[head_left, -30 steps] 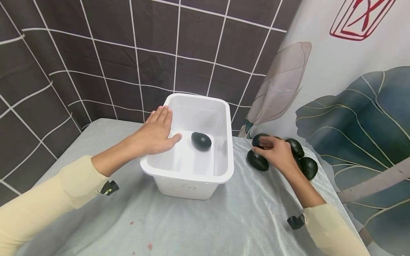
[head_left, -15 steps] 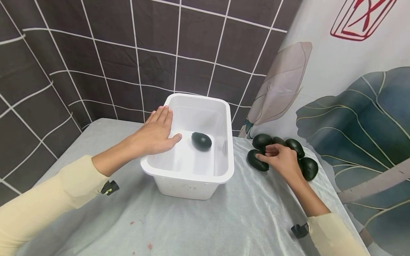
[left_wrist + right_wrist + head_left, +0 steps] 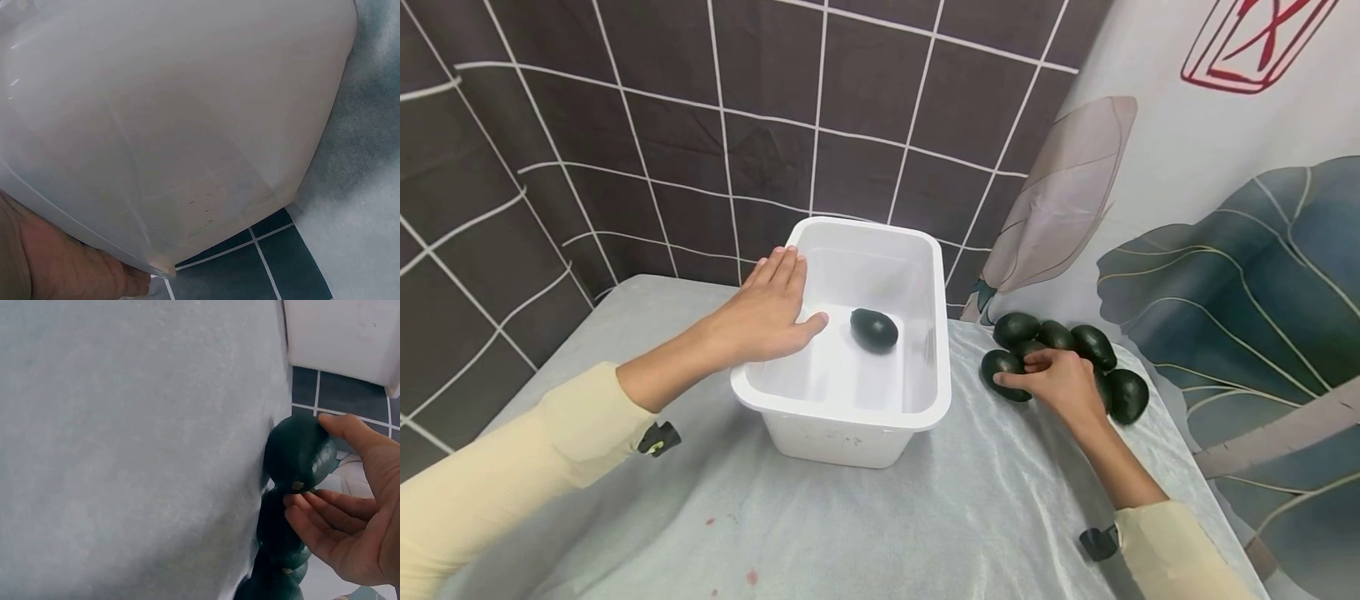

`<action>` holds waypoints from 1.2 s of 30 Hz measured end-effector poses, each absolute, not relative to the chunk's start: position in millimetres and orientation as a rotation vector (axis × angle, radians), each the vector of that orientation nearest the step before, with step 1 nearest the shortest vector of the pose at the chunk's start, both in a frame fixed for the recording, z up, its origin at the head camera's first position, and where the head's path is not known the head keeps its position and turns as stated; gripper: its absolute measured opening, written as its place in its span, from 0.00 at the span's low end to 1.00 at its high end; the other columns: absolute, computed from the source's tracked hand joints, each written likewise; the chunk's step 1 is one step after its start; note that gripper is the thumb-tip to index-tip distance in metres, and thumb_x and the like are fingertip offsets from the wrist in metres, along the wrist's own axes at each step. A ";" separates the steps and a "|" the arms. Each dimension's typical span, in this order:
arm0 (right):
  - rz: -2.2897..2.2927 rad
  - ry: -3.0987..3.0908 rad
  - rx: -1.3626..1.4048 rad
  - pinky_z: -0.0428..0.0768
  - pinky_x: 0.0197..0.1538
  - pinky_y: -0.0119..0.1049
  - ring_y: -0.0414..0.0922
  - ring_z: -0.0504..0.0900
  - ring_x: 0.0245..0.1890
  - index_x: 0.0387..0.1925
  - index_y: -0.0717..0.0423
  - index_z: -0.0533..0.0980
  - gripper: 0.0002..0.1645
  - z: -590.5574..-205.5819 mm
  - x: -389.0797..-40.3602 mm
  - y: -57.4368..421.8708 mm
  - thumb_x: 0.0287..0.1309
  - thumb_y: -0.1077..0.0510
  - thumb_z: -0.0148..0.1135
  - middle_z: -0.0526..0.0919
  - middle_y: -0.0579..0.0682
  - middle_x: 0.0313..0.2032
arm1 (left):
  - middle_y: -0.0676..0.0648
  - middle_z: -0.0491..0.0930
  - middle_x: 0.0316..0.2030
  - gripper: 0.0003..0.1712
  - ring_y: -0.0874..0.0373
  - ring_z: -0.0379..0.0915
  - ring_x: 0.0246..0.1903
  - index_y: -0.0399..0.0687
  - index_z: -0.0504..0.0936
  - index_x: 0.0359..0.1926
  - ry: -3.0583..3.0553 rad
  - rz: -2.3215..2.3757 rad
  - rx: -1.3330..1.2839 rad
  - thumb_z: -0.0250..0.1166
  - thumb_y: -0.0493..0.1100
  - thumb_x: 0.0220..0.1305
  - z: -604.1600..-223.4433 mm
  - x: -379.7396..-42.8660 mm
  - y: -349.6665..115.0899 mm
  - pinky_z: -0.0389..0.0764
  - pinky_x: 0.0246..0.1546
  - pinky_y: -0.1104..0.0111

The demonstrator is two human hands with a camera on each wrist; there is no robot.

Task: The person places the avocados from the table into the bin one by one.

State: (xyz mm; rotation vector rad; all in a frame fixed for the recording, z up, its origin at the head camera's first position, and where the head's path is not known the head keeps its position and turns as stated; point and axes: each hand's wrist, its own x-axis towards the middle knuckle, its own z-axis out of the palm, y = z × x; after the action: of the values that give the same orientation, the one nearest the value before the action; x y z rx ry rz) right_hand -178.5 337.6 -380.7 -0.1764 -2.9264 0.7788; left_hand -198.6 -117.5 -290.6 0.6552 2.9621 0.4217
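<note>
My left hand point(image 3: 767, 317) lies with straight fingers along the left rim of a white plastic tub point(image 3: 842, 419). In the left wrist view, that hand point(image 3: 75, 269) shows against the tub's outer wall point(image 3: 175, 137). Inside the tub is one dark green avocado point(image 3: 874, 331). To the right, my right hand point(image 3: 1063, 383) pinches the nearest avocado point(image 3: 997, 364) of a group, thumb on one side and curled fingers on the other. The right wrist view shows this avocado point(image 3: 297, 447) between the thumb and fingers of the hand point(image 3: 362, 519).
Several more avocados, such as one point(image 3: 1127, 396) by the table edge, sit close around the right hand. A light grey cloth point(image 3: 970, 517) covers the table. Behind hangs a dark grid-patterned curtain point(image 3: 760, 158); a leaf-print curtain point(image 3: 1225, 292) hangs on the right.
My right hand has moved from the farther avocado to the nearest one, its thumb now against that avocado's side. The left hand has stayed on the tub's rim.
</note>
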 end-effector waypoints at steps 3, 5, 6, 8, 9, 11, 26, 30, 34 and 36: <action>0.794 -2.963 -0.168 0.84 0.66 0.64 0.67 0.87 0.64 0.61 0.64 0.88 0.53 -380.0 -179.5 337.1 0.47 0.28 0.89 0.94 0.64 0.55 | 0.25 0.33 0.90 0.55 0.30 0.24 0.92 0.24 0.40 0.89 2.965 0.413 0.660 0.48 0.62 0.85 -290.2 -199.2 -116.8 0.34 0.93 0.39; 0.800 -2.985 -0.166 0.77 0.72 0.68 0.71 0.82 0.67 0.62 0.65 0.87 0.53 -379.4 -179.8 337.0 0.48 0.30 0.89 0.93 0.66 0.57 | 0.25 0.33 0.90 0.55 0.30 0.24 0.92 0.24 0.40 0.89 2.966 0.411 0.661 0.48 0.62 0.85 -288.9 -198.5 -116.9 0.34 0.93 0.39; 0.805 -2.993 -0.164 0.74 0.74 0.70 0.72 0.80 0.69 0.63 0.66 0.86 0.53 -379.5 -180.0 337.4 0.48 0.31 0.89 0.93 0.67 0.58 | 0.25 0.33 0.90 0.55 0.29 0.24 0.92 0.24 0.40 0.89 2.966 0.410 0.663 0.47 0.62 0.85 -288.5 -198.6 -117.1 0.35 0.93 0.38; 0.812 -2.999 -0.153 0.68 0.77 0.73 0.73 0.77 0.70 0.64 0.67 0.86 0.54 -379.8 -180.6 337.7 0.48 0.32 0.89 0.92 0.67 0.58 | 0.25 0.33 0.90 0.55 0.29 0.24 0.92 0.24 0.39 0.89 2.964 0.411 0.661 0.47 0.63 0.85 -287.8 -198.2 -117.3 0.34 0.93 0.38; 0.813 -2.999 -0.145 0.66 0.78 0.74 0.73 0.77 0.71 0.65 0.67 0.86 0.54 -380.3 -180.7 337.9 0.48 0.33 0.90 0.92 0.68 0.58 | 0.25 0.33 0.90 0.55 0.29 0.24 0.92 0.24 0.39 0.89 2.963 0.412 0.660 0.47 0.63 0.85 -287.5 -198.2 -117.5 0.34 0.93 0.38; 0.804 -2.998 -0.126 0.67 0.77 0.74 0.74 0.77 0.71 0.65 0.67 0.85 0.55 -381.6 -180.6 338.3 0.48 0.33 0.90 0.92 0.68 0.58 | 0.25 0.33 0.90 0.55 0.29 0.24 0.92 0.24 0.39 0.89 2.962 0.413 0.656 0.47 0.63 0.85 -287.3 -198.2 -117.9 0.34 0.93 0.38; 0.712 -2.999 -0.023 0.75 0.70 0.72 0.73 0.82 0.66 0.63 0.67 0.87 0.50 -388.5 -179.6 342.5 0.49 0.35 0.90 0.94 0.66 0.55 | 0.25 0.33 0.90 0.55 0.30 0.24 0.92 0.24 0.39 0.89 2.955 0.415 0.654 0.47 0.62 0.85 -287.9 -197.9 -117.0 0.34 0.93 0.39; 0.711 -2.999 -0.017 0.75 0.69 0.72 0.74 0.81 0.67 0.62 0.66 0.87 0.48 -387.7 -178.8 342.7 0.51 0.35 0.89 0.94 0.66 0.55 | 0.25 0.32 0.90 0.55 0.30 0.24 0.92 0.24 0.39 0.89 2.955 0.409 0.652 0.47 0.62 0.85 -288.6 -197.8 -116.6 0.34 0.93 0.39; 0.724 -3.004 -0.035 0.75 0.69 0.72 0.76 0.78 0.69 0.64 0.65 0.87 0.48 -385.9 -178.0 342.2 0.53 0.35 0.87 0.94 0.66 0.56 | 0.25 0.33 0.90 0.55 0.29 0.24 0.92 0.23 0.39 0.89 2.955 0.409 0.653 0.47 0.62 0.85 -288.2 -197.5 -116.6 0.34 0.93 0.39; 0.728 -3.001 -0.045 0.77 0.69 0.72 0.76 0.77 0.69 0.64 0.65 0.86 0.48 -384.7 -177.9 342.0 0.54 0.35 0.86 0.93 0.66 0.57 | 0.25 0.33 0.90 0.55 0.29 0.24 0.92 0.23 0.39 0.88 2.956 0.409 0.654 0.47 0.62 0.85 -288.3 -197.9 -116.4 0.34 0.93 0.39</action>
State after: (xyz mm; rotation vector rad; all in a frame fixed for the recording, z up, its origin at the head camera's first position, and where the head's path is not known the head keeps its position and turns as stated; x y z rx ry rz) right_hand -177.9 342.0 -384.7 -0.0446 -3.0007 0.7283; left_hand -197.9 -116.4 -288.3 0.6539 2.9563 0.4090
